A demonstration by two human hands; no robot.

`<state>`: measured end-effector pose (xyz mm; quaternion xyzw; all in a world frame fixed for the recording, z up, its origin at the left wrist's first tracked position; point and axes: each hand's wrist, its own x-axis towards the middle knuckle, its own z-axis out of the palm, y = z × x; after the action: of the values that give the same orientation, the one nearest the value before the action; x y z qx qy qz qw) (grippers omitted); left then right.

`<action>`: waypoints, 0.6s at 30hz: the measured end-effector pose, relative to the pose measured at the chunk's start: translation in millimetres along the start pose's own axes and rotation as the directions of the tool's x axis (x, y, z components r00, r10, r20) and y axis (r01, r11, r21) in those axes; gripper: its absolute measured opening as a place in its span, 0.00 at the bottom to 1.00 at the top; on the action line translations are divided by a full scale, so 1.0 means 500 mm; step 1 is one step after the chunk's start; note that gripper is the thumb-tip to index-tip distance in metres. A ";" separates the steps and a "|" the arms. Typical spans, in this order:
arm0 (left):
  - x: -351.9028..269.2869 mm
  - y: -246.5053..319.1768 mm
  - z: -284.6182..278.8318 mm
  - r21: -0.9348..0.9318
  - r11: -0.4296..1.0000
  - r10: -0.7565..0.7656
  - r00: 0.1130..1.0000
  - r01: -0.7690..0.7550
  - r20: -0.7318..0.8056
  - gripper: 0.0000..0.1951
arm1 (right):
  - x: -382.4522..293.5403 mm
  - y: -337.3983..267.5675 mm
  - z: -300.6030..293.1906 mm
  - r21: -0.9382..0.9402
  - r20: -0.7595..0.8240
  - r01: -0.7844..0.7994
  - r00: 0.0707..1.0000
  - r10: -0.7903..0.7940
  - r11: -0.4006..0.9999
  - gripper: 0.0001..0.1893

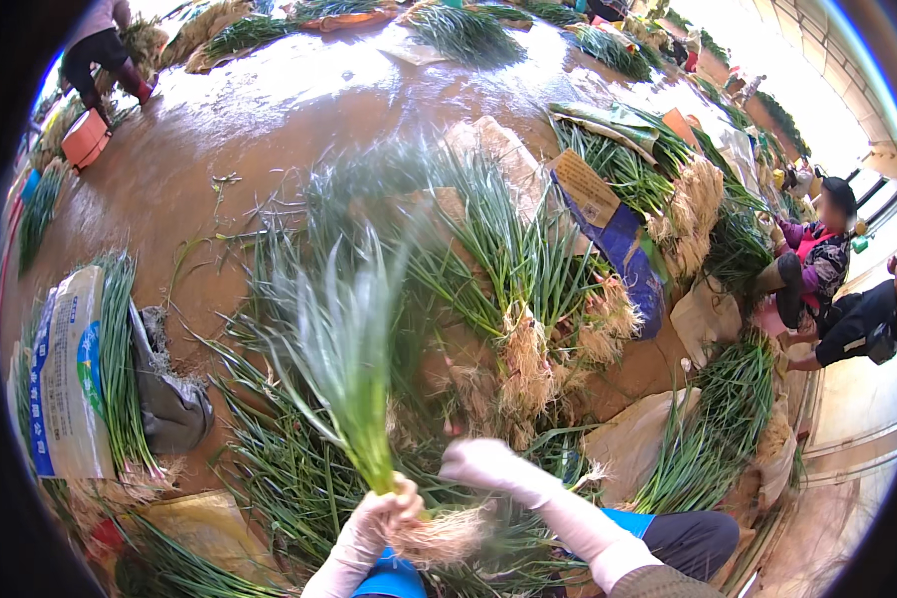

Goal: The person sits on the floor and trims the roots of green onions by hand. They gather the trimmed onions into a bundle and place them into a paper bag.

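Observation:
My left hand (390, 510) is closed around the lower stems of a bunch of green allium plants (377, 441), spring onions or green garlic. The leaves point up and away, blurred by motion, and the pale roots (441, 534) hang out to the right of my fist. Apart from that bunch, to its right, my right hand (478, 462) is blurred; whether its curled fingers hold anything is unclear. Loose plants (291, 463) lie heaped beneath both hands. Just beyond, more bunches (523, 299) rest with their roots (527, 366) towards me.
Wet brown floor (217, 142) stretches ahead. A printed sack (75, 374) covers plants at left, beside a grey sack (168, 389). A blue sack (628, 261) lies right of the bunches. One person (815, 254) sits at right; another (105, 60) stands near an orange bucket (86, 140).

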<state>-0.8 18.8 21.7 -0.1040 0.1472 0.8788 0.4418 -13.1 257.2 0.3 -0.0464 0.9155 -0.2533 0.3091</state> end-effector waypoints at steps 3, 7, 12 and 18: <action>0.000 0.012 0.000 -0.092 0.989 0.124 0.991 -0.119 0.051 0.20 | 0.006 0.095 -0.152 0.337 -0.800 -0.017 0.522 0.296 0.941 0.11; 0.038 0.004 -0.029 -0.019 0.997 0.072 0.981 -0.076 -0.178 0.16 | 0.103 0.211 -0.251 -0.118 -0.692 -0.431 0.682 0.238 0.894 0.12; 0.051 -0.010 -0.058 0.045 0.999 -0.015 0.944 0.031 -0.330 0.13 | 0.114 0.184 -0.245 0.077 -0.843 0.033 0.536 0.047 0.997 0.08; 0.055 -0.020 -0.038 0.232 0.965 0.000 0.890 0.119 -0.457 0.16 | -0.031 0.048 -0.144 -0.130 -0.862 -0.058 0.499 -0.084 0.990 0.06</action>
<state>-7.9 38.3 -6.2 -0.2529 0.3540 0.7901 0.4318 -41.5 312.9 46.1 0.0578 0.9622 -0.1792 -0.1966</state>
